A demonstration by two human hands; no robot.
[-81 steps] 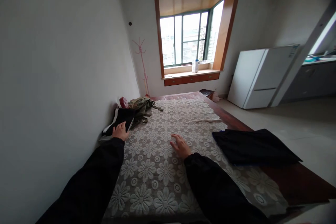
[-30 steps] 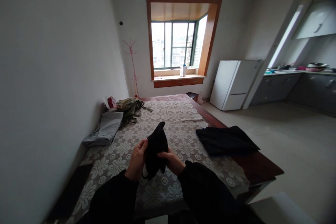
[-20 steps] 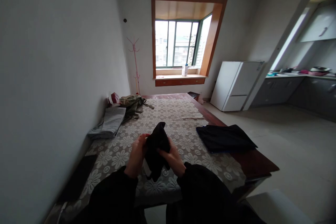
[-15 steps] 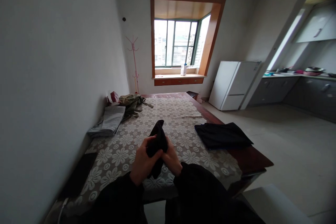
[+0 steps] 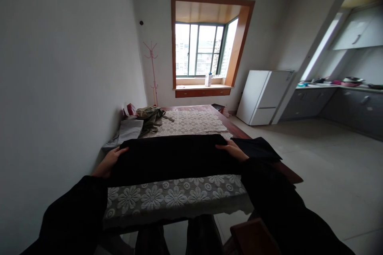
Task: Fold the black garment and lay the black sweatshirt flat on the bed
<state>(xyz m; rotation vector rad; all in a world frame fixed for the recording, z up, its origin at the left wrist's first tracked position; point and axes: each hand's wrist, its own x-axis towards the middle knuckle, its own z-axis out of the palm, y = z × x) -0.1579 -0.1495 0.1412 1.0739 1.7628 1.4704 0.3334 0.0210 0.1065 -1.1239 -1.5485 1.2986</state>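
A black garment [image 5: 170,157] lies stretched wide across the near part of the bed's flowered lace cover [image 5: 167,197]. My left hand [image 5: 108,162] grips its left edge and my right hand [image 5: 232,150] grips its right edge, arms spread apart. Both sleeves are black. A folded black garment [image 5: 257,148] lies just past my right hand on the bed's right side.
A folded grey garment [image 5: 127,131], an olive heap of clothes [image 5: 151,115] and a red-and-white bag [image 5: 129,110] lie by the left wall. Beyond stand a pink coat stand [image 5: 152,71], a bay window, a white fridge [image 5: 263,97] and kitchen cabinets [image 5: 344,103].
The small bunched black cloth held between both hands has been spread out wide over the bed. My hands have moved apart to its two ends.
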